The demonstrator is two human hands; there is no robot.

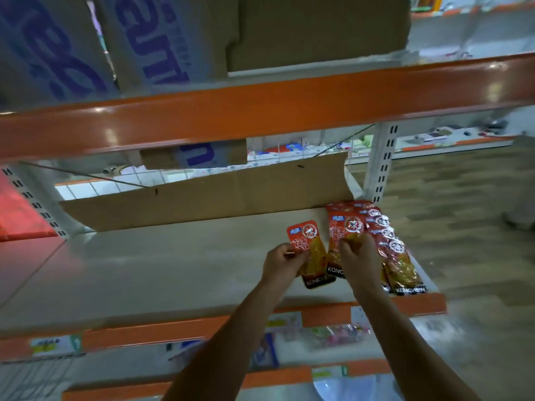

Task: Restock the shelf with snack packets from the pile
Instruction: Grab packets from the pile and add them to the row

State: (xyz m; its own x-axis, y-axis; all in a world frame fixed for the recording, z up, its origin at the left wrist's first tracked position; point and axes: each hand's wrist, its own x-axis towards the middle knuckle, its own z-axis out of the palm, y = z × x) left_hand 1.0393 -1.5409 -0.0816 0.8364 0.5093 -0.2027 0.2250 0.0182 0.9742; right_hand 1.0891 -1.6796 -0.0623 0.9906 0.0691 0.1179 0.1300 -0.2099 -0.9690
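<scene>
The grey shelf [144, 270] is mostly bare on its left and middle. A cardboard strip [217, 195] stands along its far edge, probably as a backstop so stock cannot slide off behind. Filling appears to run from the right end. There a row of packets [390, 244] lies flat and overlapped like roof tiles, each one covering part of its neighbour, so the printed faces show and space is saved.

The packets are long, glossy red sachets with a round white emblem at the far end, a yellowish window in the middle and a black band at the near end.

The right hand [360, 257] has its fingers curled down onto the end packet [344, 227] at the row's left — likely steadying it while the next one goes in. The left hand [282, 263] pinches a loose packet [307, 241] by its left edge, thumb on the face, just left of the row and tilted slightly — ready to be tucked alongside. The supply pile is out of view.
</scene>
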